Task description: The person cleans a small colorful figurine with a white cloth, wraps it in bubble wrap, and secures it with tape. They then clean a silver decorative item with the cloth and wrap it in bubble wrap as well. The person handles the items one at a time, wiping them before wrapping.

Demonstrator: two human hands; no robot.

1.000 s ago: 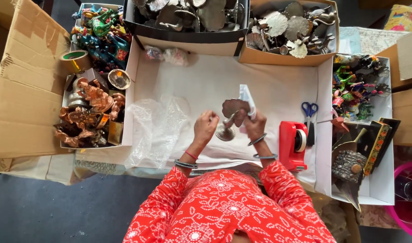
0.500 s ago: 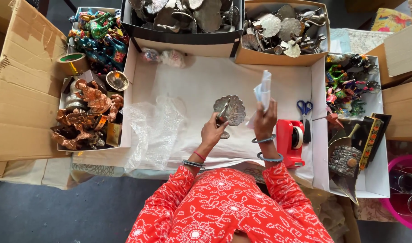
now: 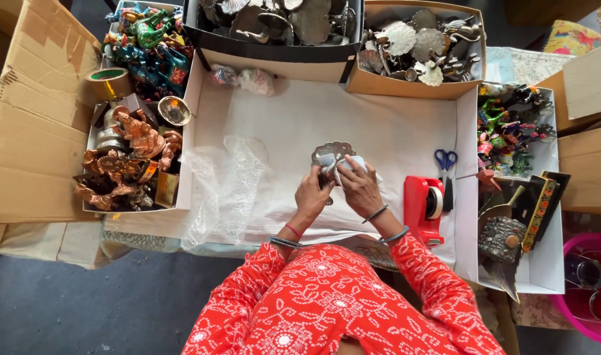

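White table cover point(image 3: 392, 131) mid frame, boxes of metal figures point(image 3: 415, 46) along top and sides, left hand point(image 3: 311, 195) and right hand point(image 3: 359, 186) fingers closed on metal fan piece point(image 3: 332, 152) and white cloth point(image 3: 353, 164), bare room beside plastic bag point(image 3: 228, 184).

Bright, even light from above; soft, short shadows. Sharp focus in centre, slight wide-angle bend at edges. Mild glare on clear plastic wrap point(image 3: 225, 187) and metal pieces.

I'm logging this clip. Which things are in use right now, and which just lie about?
In use: left hand, right hand, metal ornament, pale cloth.
Lying about: tape dispenser, scissors, bubble wrap, tape roll.
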